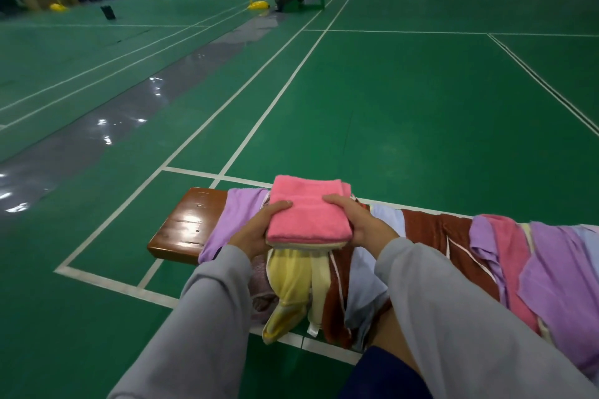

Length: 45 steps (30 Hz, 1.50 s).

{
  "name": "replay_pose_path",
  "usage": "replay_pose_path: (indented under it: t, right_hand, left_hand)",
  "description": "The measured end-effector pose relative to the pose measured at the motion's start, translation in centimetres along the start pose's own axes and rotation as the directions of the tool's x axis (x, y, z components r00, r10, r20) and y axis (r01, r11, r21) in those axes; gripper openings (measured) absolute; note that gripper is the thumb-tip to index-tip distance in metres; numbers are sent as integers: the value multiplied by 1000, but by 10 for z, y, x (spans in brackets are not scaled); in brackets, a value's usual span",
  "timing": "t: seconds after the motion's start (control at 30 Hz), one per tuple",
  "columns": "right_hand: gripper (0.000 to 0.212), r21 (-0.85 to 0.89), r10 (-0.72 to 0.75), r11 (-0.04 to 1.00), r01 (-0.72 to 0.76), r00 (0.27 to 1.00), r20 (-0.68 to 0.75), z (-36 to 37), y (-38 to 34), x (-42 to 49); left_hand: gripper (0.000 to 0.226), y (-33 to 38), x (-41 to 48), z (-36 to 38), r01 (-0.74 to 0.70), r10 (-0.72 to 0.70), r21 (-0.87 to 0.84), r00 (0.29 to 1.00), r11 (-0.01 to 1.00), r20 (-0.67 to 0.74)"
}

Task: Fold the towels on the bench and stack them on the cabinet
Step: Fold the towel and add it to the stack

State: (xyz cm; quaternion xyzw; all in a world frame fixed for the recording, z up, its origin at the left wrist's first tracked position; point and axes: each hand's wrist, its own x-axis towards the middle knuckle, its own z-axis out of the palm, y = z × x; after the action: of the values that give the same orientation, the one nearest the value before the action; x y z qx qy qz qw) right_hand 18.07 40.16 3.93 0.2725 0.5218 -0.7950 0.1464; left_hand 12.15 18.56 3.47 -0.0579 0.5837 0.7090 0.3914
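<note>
Left hand (259, 232) holds the left side of the folded pink towel (308, 207) with the thumb on top, so the folds do not fall open. Right hand (358, 220) holds the right side the same way, which keeps it flat. A cream layer (304, 244) peeks out under the pink; it may be a second towel, but I cannot tell. The pink towel sits over the left part of the wooden bench (191, 220), just above the loose towels. A purple towel (233, 214), a yellow towel (288, 285) and a brown towel (431, 236) lie messy along the bench, not folded yet. No cabinet shows, so carrying probably comes next.
</note>
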Motion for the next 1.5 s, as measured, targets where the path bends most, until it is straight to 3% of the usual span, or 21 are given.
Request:
replay_pose_path:
  t: [0.17,0.27,0.33,0.43,0.53,0.6,0.7,0.8,0.93,1.17,1.27,1.33,1.43,1.5]
  right_hand:
    - [67,280,-7,959,-49,981,196,33,33,-3]
    - [75,359,15,922,-144,940,340,59,52,-8]
    - [72,342,4,929,-141,927,374,79,56,-14]
    - [80,260,-89,965,-4,935,344,109,51,-13]
    - [105,146,-192,978,152,927,321,138,45,-7]
    - [89,45,-190,981,187,917,350,156,44,-5]
    - [72,-22,-72,996,88,908,412,174,45,6]
    - [84,31,47,997,-70,878,476,194,54,17]
    - [97,152,137,949,-275,798,587,203,73,29]
    - [114,190,95,917,-351,656,749,208,71,44]
    - [115,272,25,904,-330,676,736,212,63,42]
    - [108,318,-7,902,-291,726,687,215,58,41]
    - [81,373,-81,916,-150,840,537,214,50,35]
    - [61,316,-109,948,-47,883,457,211,42,34]
  left_hand:
    - [57,19,-39,-22,-124,124,25,992,992,-17]
    - [69,23,-64,-40,-173,175,48,984,984,-37]
    - [63,26,-86,-47,-189,191,61,981,980,-39]
    - [38,32,-110,-66,-202,206,53,975,978,-80]
    - [55,31,-126,-92,-194,195,19,976,981,-95]
    - [57,25,-128,-114,-225,224,11,964,974,-145]
    - [44,21,-131,-131,-286,267,-95,947,953,-180]
    - [31,26,-129,-140,-313,279,-199,943,929,-182]
    - [35,42,-123,-140,-294,266,-179,950,939,-164]
    - [27,59,-114,-130,-322,295,-246,945,914,-139]
    - [29,60,-111,-127,-370,355,-292,929,882,-104]
    - [27,62,-108,-131,-372,366,-297,927,880,-78]
    - [25,67,-107,-136,-361,355,-260,932,895,-72]
    - [25,71,-105,-140,-352,341,-213,936,912,-85]
